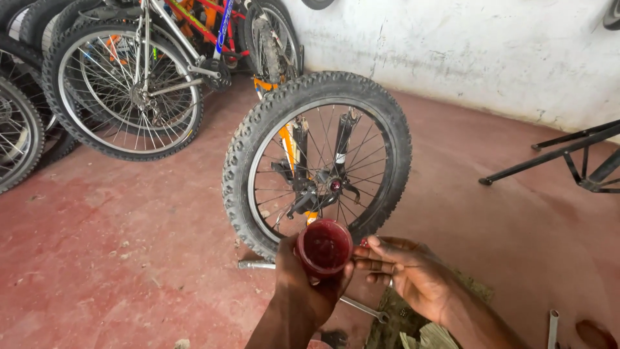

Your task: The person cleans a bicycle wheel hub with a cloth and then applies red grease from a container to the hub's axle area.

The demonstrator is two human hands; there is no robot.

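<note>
My left hand holds a small round red tub filled with dark red grease, its open top facing me. My right hand is beside the tub on its right, fingers stretched toward the rim, fingertips close to or touching it. Just beyond both hands stands a knobby-tyred bicycle wheel with its hub and axle nut at the centre, mounted in a black fork on an orange frame.
Several more bicycles lean at the back left against a white wall. A metal wrench lies on the red floor under my hands. A black metal stand sits at the right, and a rag lies by my right arm.
</note>
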